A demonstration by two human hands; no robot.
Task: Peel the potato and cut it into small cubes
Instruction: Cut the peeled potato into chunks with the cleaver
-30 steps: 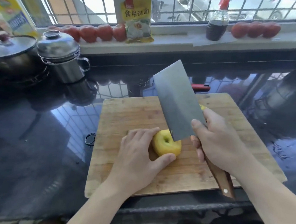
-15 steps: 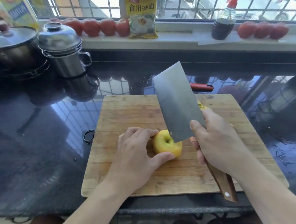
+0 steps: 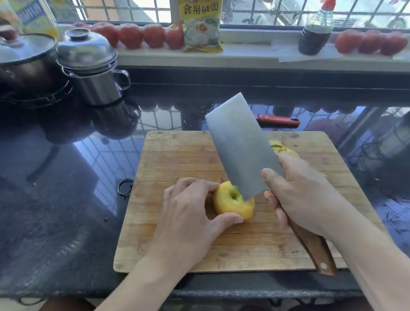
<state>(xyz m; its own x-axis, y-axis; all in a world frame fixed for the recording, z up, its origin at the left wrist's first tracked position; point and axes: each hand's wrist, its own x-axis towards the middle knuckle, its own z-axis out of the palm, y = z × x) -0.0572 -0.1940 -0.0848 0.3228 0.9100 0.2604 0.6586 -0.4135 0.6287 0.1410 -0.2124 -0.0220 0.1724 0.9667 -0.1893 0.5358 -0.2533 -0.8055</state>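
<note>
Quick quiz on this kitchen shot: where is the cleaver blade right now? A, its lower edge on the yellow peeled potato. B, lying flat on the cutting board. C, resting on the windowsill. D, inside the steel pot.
A: the cleaver, held in the right hand, has its lower edge on the potato that the left hand steadies on the cutting board.

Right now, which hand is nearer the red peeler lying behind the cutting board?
Right. The right hand grips the cleaver handle on the board's right side, below the red peeler. The left hand holds the potato farther left.
</note>
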